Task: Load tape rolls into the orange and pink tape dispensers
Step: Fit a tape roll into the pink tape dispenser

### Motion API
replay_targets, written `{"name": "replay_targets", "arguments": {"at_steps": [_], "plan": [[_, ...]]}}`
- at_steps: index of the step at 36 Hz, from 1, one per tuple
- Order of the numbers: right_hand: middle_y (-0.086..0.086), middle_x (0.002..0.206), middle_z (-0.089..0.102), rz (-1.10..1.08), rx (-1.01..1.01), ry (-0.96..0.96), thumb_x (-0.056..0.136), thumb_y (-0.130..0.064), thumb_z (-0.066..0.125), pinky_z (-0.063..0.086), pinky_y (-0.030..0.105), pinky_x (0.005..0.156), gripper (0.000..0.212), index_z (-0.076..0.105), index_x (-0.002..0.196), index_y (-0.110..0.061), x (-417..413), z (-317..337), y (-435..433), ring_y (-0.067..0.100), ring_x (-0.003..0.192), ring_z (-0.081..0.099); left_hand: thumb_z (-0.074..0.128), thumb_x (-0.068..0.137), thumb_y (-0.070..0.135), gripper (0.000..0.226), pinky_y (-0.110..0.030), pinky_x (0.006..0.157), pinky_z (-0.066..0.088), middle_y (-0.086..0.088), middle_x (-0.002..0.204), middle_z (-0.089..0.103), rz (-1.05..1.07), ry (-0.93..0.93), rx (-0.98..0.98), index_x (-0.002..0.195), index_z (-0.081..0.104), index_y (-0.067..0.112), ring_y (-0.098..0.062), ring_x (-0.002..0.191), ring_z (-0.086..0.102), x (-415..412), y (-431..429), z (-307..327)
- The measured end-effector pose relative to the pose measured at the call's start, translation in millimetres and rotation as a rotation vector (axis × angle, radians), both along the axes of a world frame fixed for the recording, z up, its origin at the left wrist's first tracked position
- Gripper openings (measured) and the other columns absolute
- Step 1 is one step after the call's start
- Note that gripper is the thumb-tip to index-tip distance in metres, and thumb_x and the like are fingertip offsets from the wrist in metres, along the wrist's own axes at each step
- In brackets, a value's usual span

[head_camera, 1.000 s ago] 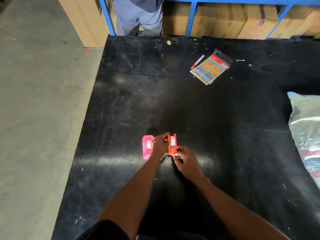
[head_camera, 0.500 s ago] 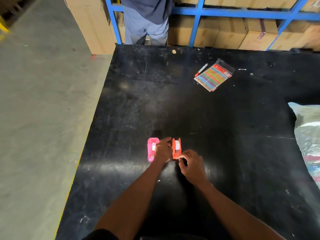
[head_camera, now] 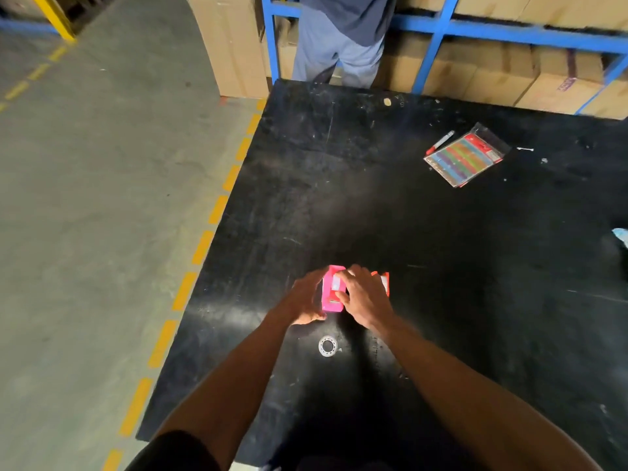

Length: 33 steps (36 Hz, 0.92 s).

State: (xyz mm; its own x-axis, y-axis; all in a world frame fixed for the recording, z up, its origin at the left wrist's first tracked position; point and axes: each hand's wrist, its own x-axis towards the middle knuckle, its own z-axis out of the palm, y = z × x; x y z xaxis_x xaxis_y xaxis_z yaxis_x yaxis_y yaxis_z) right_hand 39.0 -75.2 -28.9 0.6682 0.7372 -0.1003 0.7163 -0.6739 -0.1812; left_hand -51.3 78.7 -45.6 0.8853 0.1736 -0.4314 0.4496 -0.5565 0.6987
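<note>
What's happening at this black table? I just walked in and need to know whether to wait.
A person has both hands on a bright pink plastic tape dispenser: the left hand at its left side, the right hand over its top. An orange plastic tape dispenser stands just right of it, partly hidden. A small clear tape roll lies loose on the black table, nearer the person.

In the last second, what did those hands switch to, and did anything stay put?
Both hands left the orange dispenser for the pink dispenser: the left hand cups its left side, the right hand grips its right. The orange one now stands free beside it. The coloured packet and pen stayed put.
</note>
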Motion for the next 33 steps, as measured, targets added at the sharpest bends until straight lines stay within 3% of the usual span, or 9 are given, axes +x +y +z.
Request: {"name": "replay_targets", "arguments": {"at_steps": [2,5,10,15,19,24,29,33], "plan": [[0.004,0.108,0.060,0.013,-0.036,0.021,0.082,-0.033,0.071,0.046,0.043,0.081,0.037,0.062,0.116,-0.021,4,3,7,0.027,0.101,0.060,0.092,0.054,0.032,0.125,-0.043,0.117,0.035,0.002,0.155,0.037,-0.010,0.008,0.076,0.152,0.015,0.037,-0.020,0.142,0.034,-1,-2,-5],[0.007,0.110,0.058,0.013,-0.111,0.014,0.083,-0.023,0.067,0.049,0.043,0.079,0.027,0.066,0.109,-0.017,8,6,19,0.029,0.098,0.062,0.094,0.048,0.040,0.133,-0.042,0.113,0.040,0.005,0.149,0.044,0.054,-0.008,0.052,0.151,0.010,0.046,-0.020,0.137,0.037,3,-4,-14],[0.009,0.113,0.053,0.003,-0.217,0.036,0.079,-0.023,0.073,0.055,0.046,0.076,0.031,0.067,0.108,-0.014,11,2,28,0.030,0.092,0.064,0.091,0.057,0.044,0.122,-0.046,0.109,0.041,0.010,0.148,0.042,0.037,0.010,0.094,0.150,0.012,0.046,-0.025,0.129,0.035,12,-3,-7],[0.014,0.117,0.051,-0.036,-0.264,0.094,0.078,-0.021,0.078,0.057,0.046,0.073,0.038,0.065,0.111,-0.009,7,1,36,0.032,0.091,0.064,0.092,0.059,0.034,0.113,-0.039,0.110,0.038,0.006,0.150,0.039,0.050,0.007,0.056,0.148,0.023,0.044,-0.029,0.132,0.037,15,3,0],[0.014,0.122,0.050,-0.012,-0.273,0.122,0.080,-0.016,0.077,0.057,0.046,0.076,0.040,0.064,0.117,-0.006,12,4,40,0.033,0.099,0.063,0.090,0.060,0.031,0.104,-0.046,0.110,0.040,-0.004,0.151,0.033,0.097,0.079,-0.057,0.139,0.027,0.056,-0.031,0.135,0.036,19,7,6],[0.013,0.120,0.050,0.009,-0.248,0.241,0.087,-0.020,0.069,0.055,0.050,0.081,0.039,0.057,0.120,-0.002,25,7,43,0.035,0.101,0.063,0.093,0.057,0.033,0.111,-0.024,0.101,0.031,0.007,0.146,0.043,0.047,0.006,0.047,0.148,0.029,0.039,-0.023,0.123,0.041,13,3,2],[0.012,0.106,0.054,0.050,-0.241,0.347,0.086,-0.024,0.070,0.054,0.047,0.080,0.033,0.059,0.110,-0.005,34,15,42,0.036,0.095,0.066,0.094,0.053,0.034,0.115,-0.024,0.095,0.034,0.005,0.140,0.047,0.090,0.035,0.049,0.143,0.025,0.052,-0.024,0.124,0.046,12,4,-4],[0.014,0.109,0.057,0.085,-0.229,0.370,0.089,-0.023,0.067,0.052,0.047,0.084,0.027,0.066,0.113,-0.011,35,25,34,0.035,0.098,0.064,0.092,0.058,0.030,0.113,-0.030,0.104,0.039,-0.002,0.148,0.041,0.061,0.071,0.021,0.148,0.025,0.043,-0.028,0.133,0.041,19,3,3]]}}
